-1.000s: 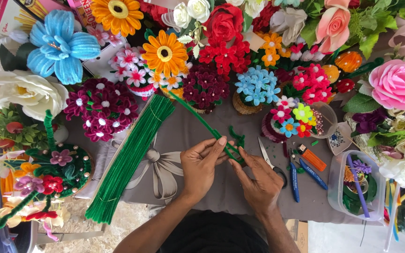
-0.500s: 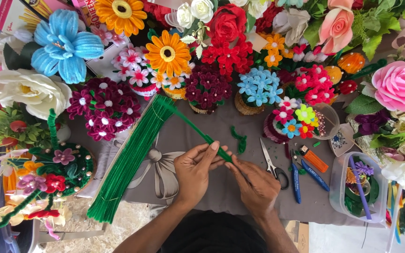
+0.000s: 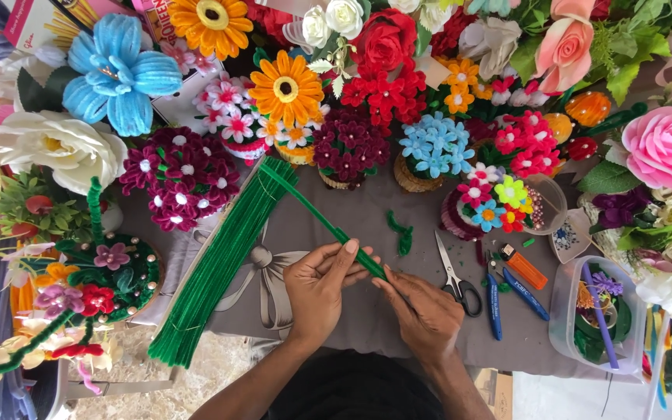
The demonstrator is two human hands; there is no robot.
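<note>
We look down on a bench [image 3: 398, 327] covered with a grey cloth printed with a pale bow, its far edge and both sides crowded with handmade flowers: a blue fuzzy bloom [image 3: 118, 74], a large white rose [image 3: 52, 144], an orange daisy [image 3: 285, 89], a maroon cluster [image 3: 176, 177] and a pink rose [image 3: 669, 148]. They ring the cloth, which we judge leaves the middle free for working.

A thick bundle of green pipe cleaners [image 3: 211, 272] lies diagonally at the left, within easy reach of our left hand [image 3: 322, 289]. Scissors [image 3: 456, 276] rest just right of our right hand [image 3: 423, 311], blades pointing away, with blue pens [image 3: 507, 295] and an orange lighter [image 3: 524, 266] beside them. A small bent green scrap [image 3: 402, 232] sits apart on the cloth. A clear plastic tub [image 3: 596, 319] of oddments stands at the right edge.

Between our hands runs a single green pipe-cleaner stem [image 3: 328, 224], slanting up and to the left, so that its free end lies over the top of the bundle. Our left hand is curled closed around the near end of the stem, thumb pressed along it. Our right hand meets it from the other side, fingers closed and pinching the same end, so the two hands touch at the stem. Holding it at one end, we judge, keeps the long free part steady over the cloth.
</note>
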